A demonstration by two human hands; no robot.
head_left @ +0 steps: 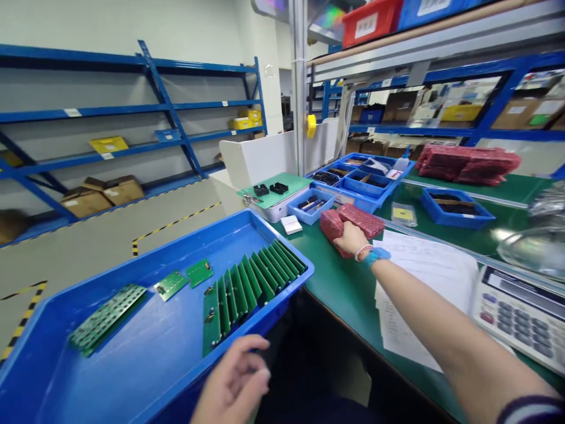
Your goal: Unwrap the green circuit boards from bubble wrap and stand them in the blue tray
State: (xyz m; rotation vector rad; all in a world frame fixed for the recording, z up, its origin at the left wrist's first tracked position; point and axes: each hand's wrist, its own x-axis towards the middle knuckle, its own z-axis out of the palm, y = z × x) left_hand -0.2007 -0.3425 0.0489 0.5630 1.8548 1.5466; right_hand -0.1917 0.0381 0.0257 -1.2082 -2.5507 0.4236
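My right hand [352,238] reaches out over the green bench and grips one of two red bubble-wrap packages [332,228]. The other bubble-wrap package [362,220] lies right behind that hand. At the near rim of a large blue tray [172,377], my left hand [238,380] hangs with loosely curled fingers, thumb and forefinger apart, holding nothing. Inside the tray a row of green circuit boards [251,282] leans along the right side. Two small circuit boards [171,285] lie flat in the middle, and a stacked panel of boards [108,315] rests at the left.
Papers [424,277] and a large-keyed scale or calculator [523,315] lie to the right. Parts bins [362,185] stand behind the packages, beside a small blue box [311,206]. More red wrapped packages [468,164] are piled at the back right. A metal post [300,88] rises behind.
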